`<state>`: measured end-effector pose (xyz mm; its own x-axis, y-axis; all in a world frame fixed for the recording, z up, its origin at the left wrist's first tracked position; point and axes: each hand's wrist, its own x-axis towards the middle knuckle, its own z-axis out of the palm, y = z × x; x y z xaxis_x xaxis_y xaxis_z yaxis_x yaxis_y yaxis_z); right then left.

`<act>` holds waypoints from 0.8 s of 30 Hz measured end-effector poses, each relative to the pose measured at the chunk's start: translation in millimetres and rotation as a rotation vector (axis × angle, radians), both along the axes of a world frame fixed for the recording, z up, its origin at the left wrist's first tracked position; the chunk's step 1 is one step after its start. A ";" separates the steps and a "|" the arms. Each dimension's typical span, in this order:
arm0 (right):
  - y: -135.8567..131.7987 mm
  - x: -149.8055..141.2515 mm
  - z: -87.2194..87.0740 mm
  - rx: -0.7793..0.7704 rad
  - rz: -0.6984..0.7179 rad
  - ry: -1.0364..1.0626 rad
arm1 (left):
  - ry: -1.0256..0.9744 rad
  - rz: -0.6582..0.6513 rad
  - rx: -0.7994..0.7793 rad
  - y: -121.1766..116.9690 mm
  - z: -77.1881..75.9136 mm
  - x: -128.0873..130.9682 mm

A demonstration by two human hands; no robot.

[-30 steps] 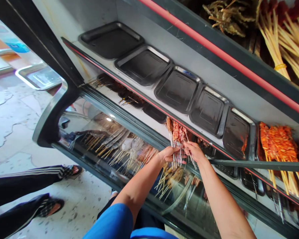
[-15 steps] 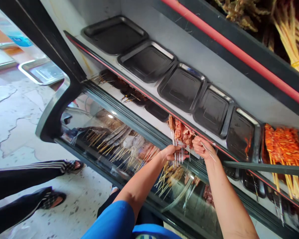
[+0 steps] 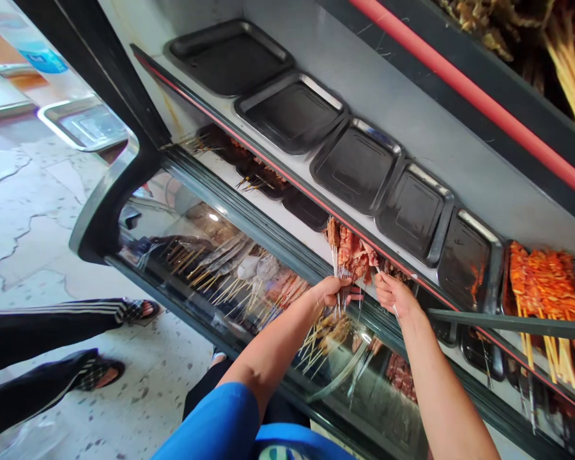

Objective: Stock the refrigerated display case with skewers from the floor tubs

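My left hand (image 3: 334,291) is closed round a bunch of metal-skewered raw meat (image 3: 345,246), with the meat pointing up toward the shelf edge and bare skewer ends poking out below. Just right of it, my right hand (image 3: 393,294) pinches one meat skewer (image 3: 397,312); its meat end meets the right side of the bunch. Both hands are over the front rail of the display case, below the red-edged shelf. Part of the bunch is hidden by my left fingers.
Dark metal trays (image 3: 292,115) line the shelf. Orange-red skewers (image 3: 546,281) lie in a tray at right, behind a dark bar (image 3: 508,322). Under the curved glass are more skewers (image 3: 249,275). A person's legs in striped trousers (image 3: 52,306) stand at left.
My right hand has turned and shifted slightly right and down, so the skewer in it now points up at the bunch. My left hand keeps its hold. The view has shifted slightly.
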<state>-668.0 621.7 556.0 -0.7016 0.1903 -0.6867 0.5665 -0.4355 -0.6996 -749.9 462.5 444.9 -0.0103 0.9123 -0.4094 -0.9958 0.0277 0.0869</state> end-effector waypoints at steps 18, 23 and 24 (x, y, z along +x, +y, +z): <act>-25.7 58.6 27.2 0.076 -0.087 0.001 | -0.060 -0.029 -0.102 6.7 -4.8 -0.5; -55.8 97.7 39.7 0.082 -0.116 -0.013 | -0.041 -0.042 -0.105 5.1 -3.2 -2.3; -62.6 105.8 41.2 0.087 -0.123 -0.009 | -0.037 -0.049 -0.106 4.0 -1.9 -2.9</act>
<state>-562.2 559.1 597.2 -0.6630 0.3336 -0.6701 0.5189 -0.4404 -0.7327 -752.8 466.5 443.0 0.0504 0.8631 -0.5025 -0.9955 0.0840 0.0444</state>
